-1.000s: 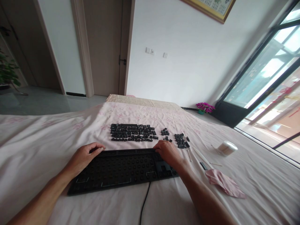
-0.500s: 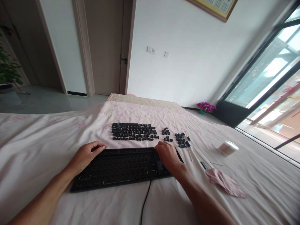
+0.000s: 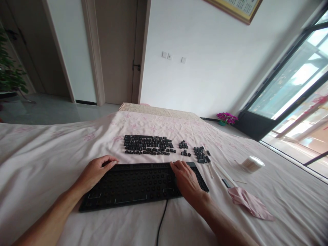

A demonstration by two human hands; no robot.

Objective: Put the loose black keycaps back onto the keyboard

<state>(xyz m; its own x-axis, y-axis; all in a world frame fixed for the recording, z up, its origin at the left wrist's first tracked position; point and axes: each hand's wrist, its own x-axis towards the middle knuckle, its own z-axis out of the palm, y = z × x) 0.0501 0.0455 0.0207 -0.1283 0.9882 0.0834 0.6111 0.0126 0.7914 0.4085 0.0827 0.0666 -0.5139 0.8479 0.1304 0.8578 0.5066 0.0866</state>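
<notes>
A black keyboard (image 3: 135, 184) with its keycaps off lies slightly slanted on the bedsheet, its cable coming out on the near side. My left hand (image 3: 99, 169) rests over its far left corner, thumb and forefinger pinched together at the far edge; what they hold, if anything, is too small to tell. On the right part of the far edge, my right hand (image 3: 185, 176) has its fingers bent and together, touching the frame; anything between them is hidden. Beyond the keyboard sits a large group of loose black keycaps (image 3: 147, 144), with smaller groups of keycaps (image 3: 201, 154) to the right.
To the right lie a cotton swab (image 3: 210, 171), a small dark flat piece (image 3: 226, 183), a pink cloth (image 3: 251, 203) and a round clear tub of cotton swabs (image 3: 253, 164). The cable (image 3: 162, 222) runs toward me. The patterned sheet (image 3: 64, 147) has folds.
My right hand has turned slightly, and more of the keyboard's right end shows beside it. My left hand stays at the far left corner. The whole view has shifted a little.
</notes>
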